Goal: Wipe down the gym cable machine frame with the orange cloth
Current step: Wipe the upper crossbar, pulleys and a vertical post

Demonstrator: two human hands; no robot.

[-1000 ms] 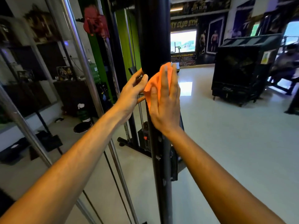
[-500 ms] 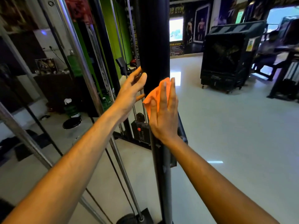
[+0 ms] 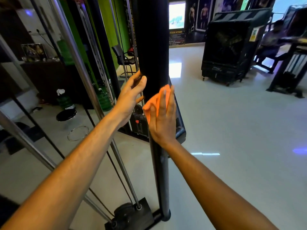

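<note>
The right hand (image 3: pixel 163 120) presses the orange cloth (image 3: pixel 155 101) flat against the black upright post (image 3: pixel 153 47), fingers straight. The left hand (image 3: pixel 131 97), fingers relaxed, touches the post's left side.

A glossy pale tiled floor (image 3: pixel 232 130) spreads to the right and mirrors a bright patch of light. On it stands a big black box-shaped air cooler on castors (image 3: pixel 229 52). Behind, a dark wall carries framed bodybuilder posters (image 3: pixel 199 15) and a bright lit screen (image 3: pixel 177 15). A lime-green wall panel (image 3: pixel 116 22) rises at the left, with a black office chair (image 3: pixel 124 58) before it and a dark wooden counter (image 3: pixel 43 77) farther left.
</note>
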